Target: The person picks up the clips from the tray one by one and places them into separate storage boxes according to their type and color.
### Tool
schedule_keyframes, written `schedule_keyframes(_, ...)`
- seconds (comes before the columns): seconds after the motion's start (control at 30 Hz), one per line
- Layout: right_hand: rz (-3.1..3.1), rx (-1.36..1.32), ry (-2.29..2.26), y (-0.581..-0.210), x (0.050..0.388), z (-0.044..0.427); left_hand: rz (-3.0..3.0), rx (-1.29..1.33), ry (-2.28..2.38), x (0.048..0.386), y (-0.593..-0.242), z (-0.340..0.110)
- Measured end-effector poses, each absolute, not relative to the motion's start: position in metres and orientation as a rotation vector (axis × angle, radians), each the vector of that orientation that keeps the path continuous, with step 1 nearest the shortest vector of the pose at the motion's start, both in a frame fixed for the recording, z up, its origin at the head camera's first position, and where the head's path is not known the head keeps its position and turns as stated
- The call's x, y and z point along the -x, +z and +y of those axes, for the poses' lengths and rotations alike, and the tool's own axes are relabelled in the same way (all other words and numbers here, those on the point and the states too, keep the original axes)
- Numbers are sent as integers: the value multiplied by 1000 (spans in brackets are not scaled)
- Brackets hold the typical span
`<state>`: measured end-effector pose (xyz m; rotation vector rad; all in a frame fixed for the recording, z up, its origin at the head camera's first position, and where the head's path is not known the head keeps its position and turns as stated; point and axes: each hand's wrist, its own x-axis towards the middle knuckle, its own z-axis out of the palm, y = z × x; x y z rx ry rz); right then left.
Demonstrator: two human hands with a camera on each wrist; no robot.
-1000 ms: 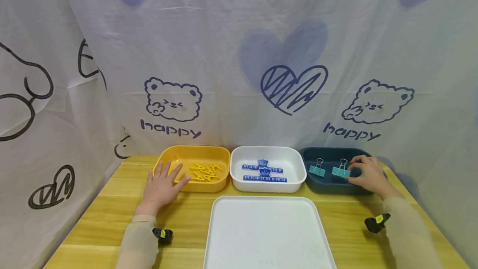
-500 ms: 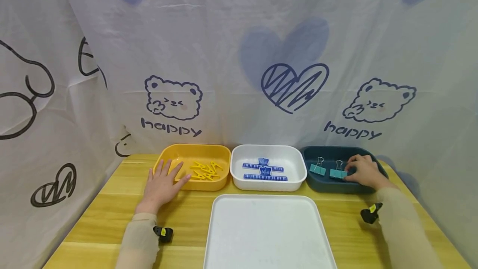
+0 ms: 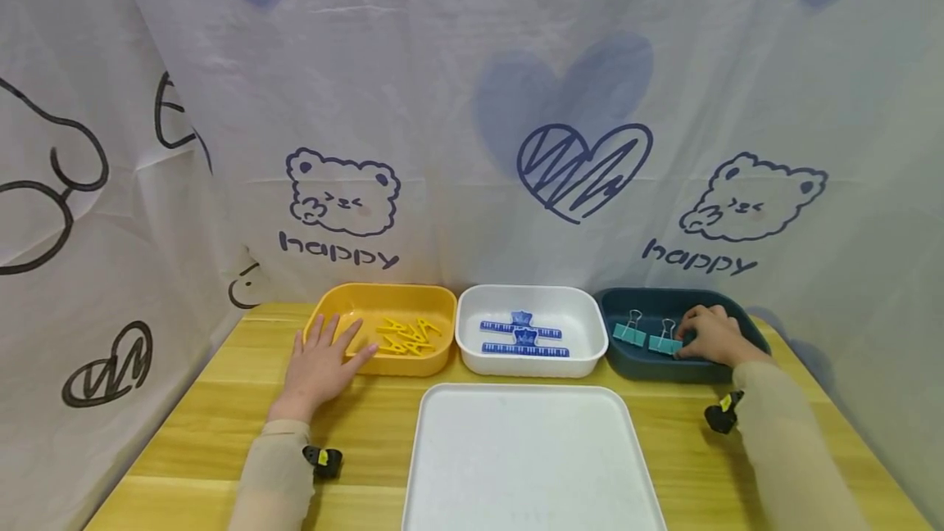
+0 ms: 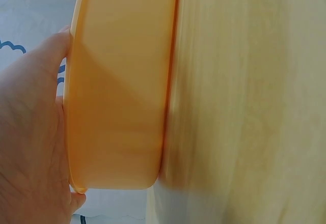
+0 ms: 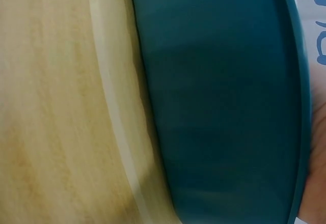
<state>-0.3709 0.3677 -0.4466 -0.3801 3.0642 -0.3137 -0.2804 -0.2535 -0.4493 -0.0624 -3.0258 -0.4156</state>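
Observation:
My right hand (image 3: 712,336) reaches into the dark teal bin (image 3: 634,366). Its thumb and fingers pinch the right end of a turquoise binder clip (image 3: 664,344). Left of that clip, a second turquoise binder clip (image 3: 629,334) stands with its wire handle up. On the other side, my left hand (image 3: 317,371) rests with spread, straight fingers over the near left rim of the yellow bin (image 3: 413,365). Several small yellow clips (image 3: 410,338) lie inside that bin. In the right wrist view the bin's wall (image 5: 224,102) hides the fingers.
Between the two bins stands a white bin (image 3: 531,367) with two blue piano-key clips (image 3: 524,349). A white tray (image 3: 527,457) lies in front of it on the wooden table (image 3: 369,449). Behind the bins hangs a printed cloth (image 3: 457,220).
My right hand has moved left, and the binder clip at its fingertips has shifted left, closer to the other one. My left hand stays where it was.

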Motion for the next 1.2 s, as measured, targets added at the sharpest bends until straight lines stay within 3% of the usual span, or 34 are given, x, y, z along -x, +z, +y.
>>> schedule_keyframes(0.83, 3029, 301, -271, -436, 371, 367, -3014, 63, -426, 276, -450, -252)
schedule_keyframes(1.2, 3142, 264, -324, -427, 354, 371, -2973, 67, -441, 280, -449, -252)
